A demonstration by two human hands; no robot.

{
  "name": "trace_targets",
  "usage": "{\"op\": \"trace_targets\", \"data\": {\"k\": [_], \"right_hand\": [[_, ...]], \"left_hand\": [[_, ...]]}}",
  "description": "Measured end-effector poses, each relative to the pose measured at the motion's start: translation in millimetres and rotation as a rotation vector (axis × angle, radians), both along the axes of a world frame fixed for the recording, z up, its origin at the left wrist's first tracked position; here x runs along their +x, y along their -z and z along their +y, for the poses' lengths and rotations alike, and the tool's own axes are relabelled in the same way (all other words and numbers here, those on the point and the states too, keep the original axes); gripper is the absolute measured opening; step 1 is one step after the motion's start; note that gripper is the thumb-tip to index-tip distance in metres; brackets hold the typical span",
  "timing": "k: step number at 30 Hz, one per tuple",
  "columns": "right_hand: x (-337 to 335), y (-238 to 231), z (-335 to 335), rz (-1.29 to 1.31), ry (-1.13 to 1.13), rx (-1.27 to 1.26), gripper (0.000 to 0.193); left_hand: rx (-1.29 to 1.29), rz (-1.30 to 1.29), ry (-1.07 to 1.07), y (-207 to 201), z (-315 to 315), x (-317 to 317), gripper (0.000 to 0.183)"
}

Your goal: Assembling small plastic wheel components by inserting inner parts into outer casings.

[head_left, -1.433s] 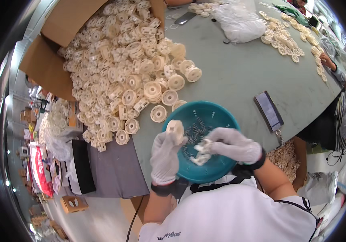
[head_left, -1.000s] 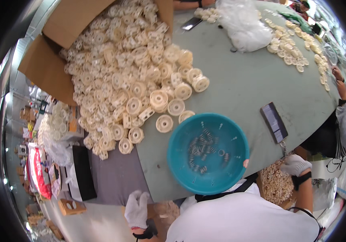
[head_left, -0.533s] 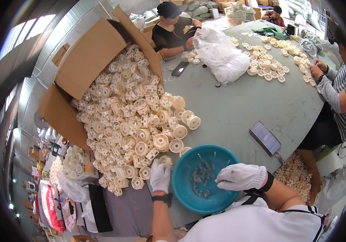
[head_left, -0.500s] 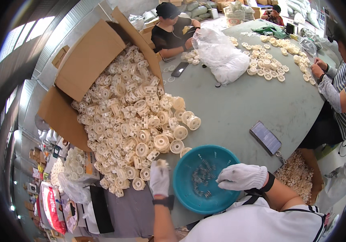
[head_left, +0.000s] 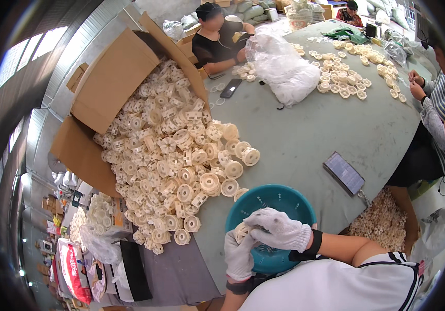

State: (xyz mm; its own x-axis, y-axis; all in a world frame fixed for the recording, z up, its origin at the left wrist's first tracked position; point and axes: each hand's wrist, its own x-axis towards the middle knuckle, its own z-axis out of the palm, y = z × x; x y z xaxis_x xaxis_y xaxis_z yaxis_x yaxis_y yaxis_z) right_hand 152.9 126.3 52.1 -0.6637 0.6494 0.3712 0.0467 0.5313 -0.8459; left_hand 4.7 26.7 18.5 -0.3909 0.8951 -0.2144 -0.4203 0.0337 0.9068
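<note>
My gloved left hand [head_left: 239,255] is closed around a cream plastic spool-like part [head_left: 242,232], held over the near left side of a teal plastic bowl [head_left: 297,199]. Up against that part are the pinched fingertips of my gloved right hand [head_left: 278,228]; whatever they grip is hidden. Both hands cover most of the bowl's inside, and only a little of the small metal springs [head_left: 266,249] in it shows below my right hand. To the left, a large heap of similar cream parts [head_left: 170,160] spills out of a tipped cardboard box [head_left: 113,83].
A phone [head_left: 343,173] lies right of the bowl. Across the table are a clear plastic bag [head_left: 284,67], another phone [head_left: 230,88] and more cream parts [head_left: 341,78]. Co-workers sit at the far side and right. A box of small pieces [head_left: 380,223] stands below the right edge.
My left hand has moved right from beside the heap to the bowl, carrying a cream part. My right hand has come up out of the bowl to meet it.
</note>
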Motion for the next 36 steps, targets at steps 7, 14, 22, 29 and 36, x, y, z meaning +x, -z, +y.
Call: {"op": "trace_targets", "data": {"k": [7,14,22,29,36], "right_hand": [[3,-2,-6,-0.041,0.102,0.27,0.024],[5,5,-3,-0.101,0.031,0.265,0.019],[0,11,1,0.006,0.0,0.065,0.014],[10,-14,12,0.054,0.019,-0.775,0.033],[15,9,11,0.115,0.025,-1.007,0.043]], "left_hand": [[-0.079,0.493,-0.021,-10,0,12,0.024],[-0.156,0.539,-0.017,-6,-3,16,0.025],[-0.221,0.637,-0.048,-6,-1,15,0.027],[0.117,-0.142,0.421,-17,10,-6,0.02],[0.149,1.159,-0.042,-25,3,6,0.008]]}}
